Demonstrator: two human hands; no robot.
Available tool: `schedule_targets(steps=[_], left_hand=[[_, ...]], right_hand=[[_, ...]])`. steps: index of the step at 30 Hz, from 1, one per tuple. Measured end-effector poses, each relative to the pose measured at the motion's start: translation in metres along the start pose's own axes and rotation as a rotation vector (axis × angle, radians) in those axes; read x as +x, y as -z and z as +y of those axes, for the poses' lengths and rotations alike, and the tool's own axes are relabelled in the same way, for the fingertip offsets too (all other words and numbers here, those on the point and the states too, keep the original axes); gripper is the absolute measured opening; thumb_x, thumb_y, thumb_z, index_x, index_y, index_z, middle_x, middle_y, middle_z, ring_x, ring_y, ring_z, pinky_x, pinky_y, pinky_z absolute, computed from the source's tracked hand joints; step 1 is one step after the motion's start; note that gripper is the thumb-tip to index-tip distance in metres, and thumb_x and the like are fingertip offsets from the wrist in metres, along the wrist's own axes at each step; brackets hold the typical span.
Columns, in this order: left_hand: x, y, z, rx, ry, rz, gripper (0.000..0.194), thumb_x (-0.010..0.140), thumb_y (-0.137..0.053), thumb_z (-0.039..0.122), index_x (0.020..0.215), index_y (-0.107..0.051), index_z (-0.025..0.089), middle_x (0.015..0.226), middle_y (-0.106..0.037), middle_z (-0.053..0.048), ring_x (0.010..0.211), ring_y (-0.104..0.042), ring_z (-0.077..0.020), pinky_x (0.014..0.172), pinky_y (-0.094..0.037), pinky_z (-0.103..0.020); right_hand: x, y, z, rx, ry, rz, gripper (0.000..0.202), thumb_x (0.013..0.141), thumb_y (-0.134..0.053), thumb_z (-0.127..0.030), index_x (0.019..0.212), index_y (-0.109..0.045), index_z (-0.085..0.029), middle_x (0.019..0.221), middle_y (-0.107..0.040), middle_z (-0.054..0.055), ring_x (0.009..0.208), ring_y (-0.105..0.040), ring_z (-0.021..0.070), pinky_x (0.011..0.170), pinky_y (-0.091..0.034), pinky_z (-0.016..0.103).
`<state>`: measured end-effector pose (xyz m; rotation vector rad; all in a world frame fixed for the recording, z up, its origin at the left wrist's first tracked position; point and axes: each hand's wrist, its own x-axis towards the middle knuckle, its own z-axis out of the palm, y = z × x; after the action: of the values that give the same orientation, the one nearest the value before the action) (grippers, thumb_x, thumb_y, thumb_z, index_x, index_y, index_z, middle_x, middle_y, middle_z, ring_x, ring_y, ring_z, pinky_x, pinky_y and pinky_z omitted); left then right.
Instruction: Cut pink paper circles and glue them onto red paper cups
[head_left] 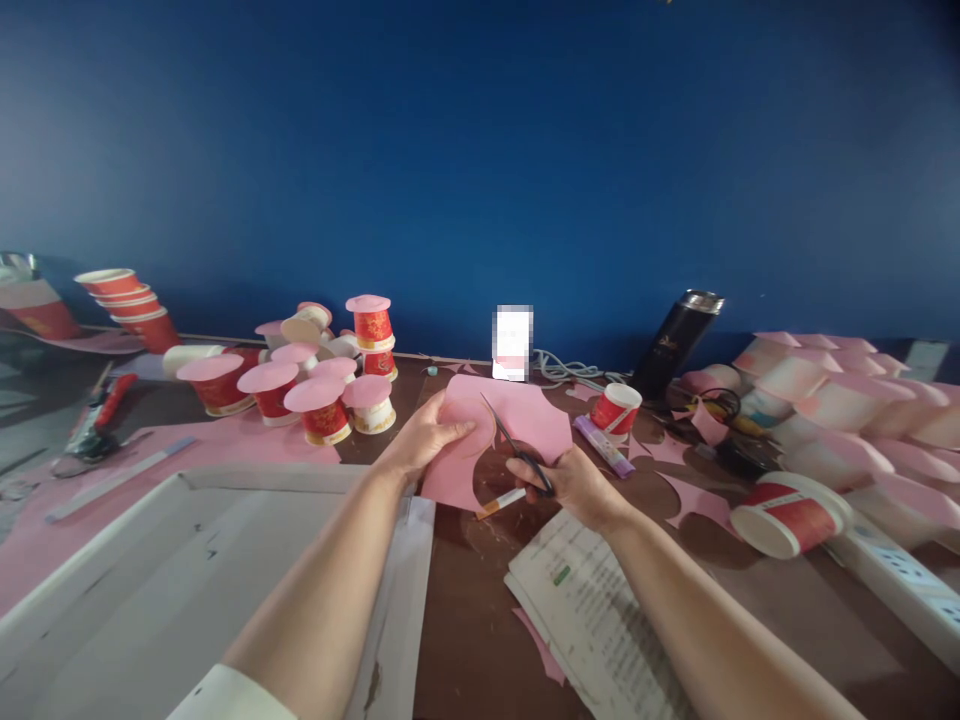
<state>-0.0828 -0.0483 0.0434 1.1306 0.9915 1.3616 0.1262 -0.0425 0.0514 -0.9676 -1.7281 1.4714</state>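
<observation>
A sheet of pink paper [517,405] is held up over the brown table, with curved pieces cut out of its lower and right edges. My left hand [420,440] pinches it at its left side, thumb on top. In my right hand [566,480] is a pair of black-handled scissors [510,440], its fingers closed round the handles. The blades lie against the paper along a curved cut. Below the paper rests a small white and orange stick [500,503], partly beside the scissors.
Red paper cups with pink discs [319,410] stand at the left, near a white tray [187,600]. Right are a black flask [675,345], a red cup [616,410], a purple box [604,447], pink scraps [697,505], stacked pink-topped cups [840,450], a power strip [900,570] and an open book [600,610].
</observation>
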Motion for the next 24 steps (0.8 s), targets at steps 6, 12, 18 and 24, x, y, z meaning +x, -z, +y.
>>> schedule_targets(steps=[6, 12, 18, 24], left_hand=[[-0.0009, -0.0002, 0.0001, 0.074, 0.001, -0.025, 0.052, 0.068, -0.076, 0.029, 0.116, -0.059, 0.019, 0.111, -0.066, -0.01, 0.099, -0.062, -0.0257, 0.084, -0.049, -0.037], [-0.0004, 0.0008, -0.0004, 0.067, -0.001, -0.021, 0.054, 0.066, -0.077, 0.03, 0.115, -0.059, 0.019, 0.109, -0.067, -0.011, 0.097, -0.063, -0.0266, 0.083, -0.05, -0.037], [-0.0008, 0.002, 0.0007, 0.067, 0.011, -0.069, 0.059, 0.068, -0.076, 0.03, 0.122, -0.055, 0.018, 0.114, -0.065, -0.011, 0.1, -0.062, -0.0261, 0.085, -0.049, -0.038], [0.0015, 0.0057, -0.0018, 0.09, -0.026, -0.086, 0.065, 0.068, -0.076, 0.032, 0.127, -0.052, 0.019, 0.119, -0.063, -0.011, 0.105, -0.06, -0.0269, 0.092, -0.046, -0.04]], right_hand=[[0.0005, 0.0005, 0.002, 0.062, -0.021, -0.015, 0.031, 0.067, -0.074, -0.043, 0.076, -0.059, -0.017, 0.058, -0.056, -0.003, 0.046, -0.05, 0.0091, 0.046, -0.039, 0.024], [-0.0002, 0.0038, 0.0005, -0.001, -0.017, -0.012, 0.03, 0.068, -0.073, -0.042, 0.077, -0.06, -0.016, 0.056, -0.055, -0.004, 0.045, -0.05, 0.0086, 0.045, -0.038, 0.023], [-0.0012, 0.0023, -0.0012, 0.027, -0.029, 0.005, 0.035, 0.068, -0.074, -0.041, 0.089, -0.06, -0.016, 0.058, -0.055, -0.004, 0.045, -0.05, 0.0089, 0.044, -0.04, 0.023], [0.0003, 0.0044, 0.0029, 0.017, -0.018, -0.023, 0.029, 0.071, -0.072, -0.037, 0.087, -0.06, -0.016, 0.059, -0.056, -0.003, 0.045, -0.05, 0.008, 0.044, -0.04, 0.021]])
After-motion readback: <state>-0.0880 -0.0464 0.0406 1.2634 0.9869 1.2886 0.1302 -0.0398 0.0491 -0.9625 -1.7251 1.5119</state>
